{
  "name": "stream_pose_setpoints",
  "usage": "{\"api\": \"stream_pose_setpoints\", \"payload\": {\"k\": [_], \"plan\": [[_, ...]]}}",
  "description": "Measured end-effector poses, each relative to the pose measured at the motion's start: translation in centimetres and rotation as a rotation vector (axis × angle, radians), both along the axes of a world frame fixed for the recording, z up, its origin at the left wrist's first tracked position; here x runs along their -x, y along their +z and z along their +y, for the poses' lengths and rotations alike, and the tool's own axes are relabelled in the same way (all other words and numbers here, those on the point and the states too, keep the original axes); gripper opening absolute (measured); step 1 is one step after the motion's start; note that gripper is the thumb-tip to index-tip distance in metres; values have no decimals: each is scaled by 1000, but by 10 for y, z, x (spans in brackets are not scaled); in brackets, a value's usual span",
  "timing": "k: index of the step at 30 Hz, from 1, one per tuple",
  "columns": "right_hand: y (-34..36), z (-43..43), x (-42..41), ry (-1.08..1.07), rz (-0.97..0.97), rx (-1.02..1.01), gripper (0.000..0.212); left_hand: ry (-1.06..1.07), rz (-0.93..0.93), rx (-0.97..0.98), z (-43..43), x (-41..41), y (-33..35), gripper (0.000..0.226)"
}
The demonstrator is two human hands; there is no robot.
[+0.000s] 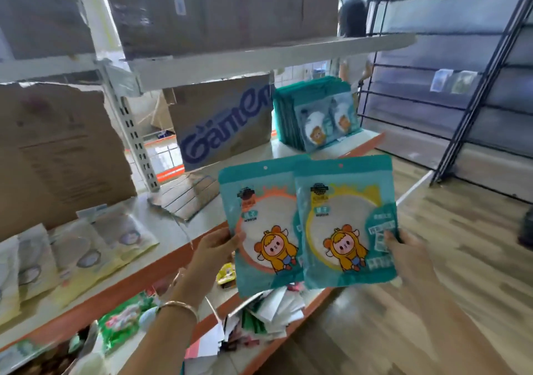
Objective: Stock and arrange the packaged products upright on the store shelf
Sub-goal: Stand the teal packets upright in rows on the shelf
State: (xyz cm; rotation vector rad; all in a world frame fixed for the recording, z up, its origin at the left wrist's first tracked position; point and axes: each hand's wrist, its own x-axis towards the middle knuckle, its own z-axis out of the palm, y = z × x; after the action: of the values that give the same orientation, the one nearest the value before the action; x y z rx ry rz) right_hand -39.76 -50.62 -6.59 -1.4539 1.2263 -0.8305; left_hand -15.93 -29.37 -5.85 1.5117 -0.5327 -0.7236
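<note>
Fingers of our left hand [215,248] pinch a flat teal plastic pouch with orange ring [259,230]; those of our right hand [403,248] pinch its yellow-ringed twin [343,224]; both pouches hang before the white metal shelf [167,227]; we judge them mid-carry; next we must stand them beside the upright teal row [314,115].

shelf [268,148] with teal packs [317,115], cardboard box [225,121]

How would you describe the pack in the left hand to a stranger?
Before the shelf two teal packs overlap. The left pack, in the left hand, lies partly behind the right pack. Its ring is orange, not yellow.
</note>
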Motion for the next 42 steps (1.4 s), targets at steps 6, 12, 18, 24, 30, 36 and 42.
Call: {"api": "stream_pose_setpoints", "payload": {"k": [6,12,18,24,30,36,42], "plan": [[-3,-82,-22,-23,3,5,15,12,20,3,-93,-26,-11,16],[5,-169,-59,-23,-44,10,15,-17,128,60,-178,-56,-6,24],[2,-244,-85,-25,-83,-20,17,-41,-1,44,-253,-82,0,33],[-4,-331,-111,57,-102,-18,18,23,-23,84,-328,-102,-14,56],[4,-436,-135,213,-147,7,17,187,-40,43,-407,-96,-14,29],[7,-520,-162,363,-131,-9,19,318,-110,-3,-466,-97,-18,32],[-5,-579,-201,392,-187,-85,17,431,-113,-38,-501,-103,-18,20]]}}
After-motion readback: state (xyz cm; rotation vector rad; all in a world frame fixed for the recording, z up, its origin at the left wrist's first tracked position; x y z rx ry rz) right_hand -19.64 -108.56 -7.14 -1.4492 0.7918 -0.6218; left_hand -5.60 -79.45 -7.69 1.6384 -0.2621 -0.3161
